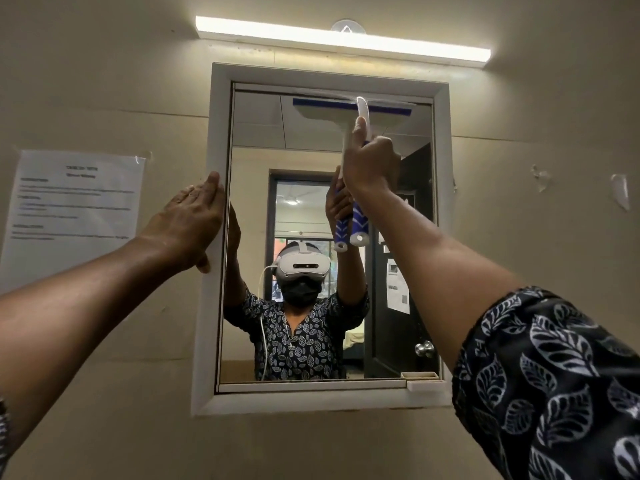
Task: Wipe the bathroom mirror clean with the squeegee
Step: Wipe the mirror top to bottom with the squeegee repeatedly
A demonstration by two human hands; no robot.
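Squeegee (362, 114) blade touches mirror (304, 157) top, handle clasped below by right grip (371, 165).

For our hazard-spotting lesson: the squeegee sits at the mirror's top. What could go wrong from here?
1. The squeegee covers only the right part of the mirror, so one downward pull may leave the left strip unwiped.
2. The left hand rests on the frame at the mirror's edge and could smudge it.
3. The right hand reaches high; the squeegee might tilt and streak.
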